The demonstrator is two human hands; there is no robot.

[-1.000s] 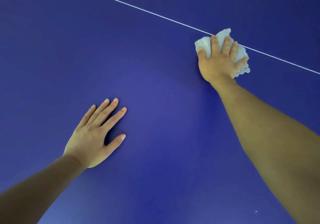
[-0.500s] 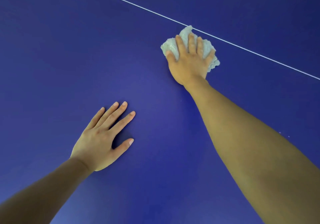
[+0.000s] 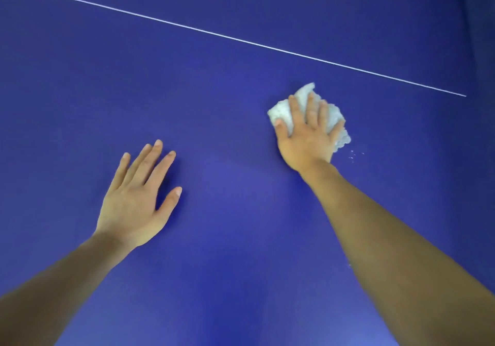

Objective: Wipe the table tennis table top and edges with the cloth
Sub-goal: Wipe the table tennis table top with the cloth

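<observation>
The blue table tennis table top point(image 3: 230, 99) fills the view. A crumpled white cloth point(image 3: 304, 99) lies on it right of centre, pressed flat under my right hand point(image 3: 308, 137), whose fingers spread over it. The cloth sits a little nearer to me than the thin white line point(image 3: 241, 41) that crosses the top diagonally. My left hand point(image 3: 139, 201) rests palm down on the bare surface at lower left, fingers apart, holding nothing.
A few small white specks point(image 3: 353, 155) lie on the surface just right of the cloth. At the far right the white line ends where the surface turns darker point(image 3: 479, 78). Both forearms reach in from the bottom corners.
My right hand has drawn the cloth back off the white line, toward me. My left hand stays planted on the table. The view has shifted, so the line now sits higher.
</observation>
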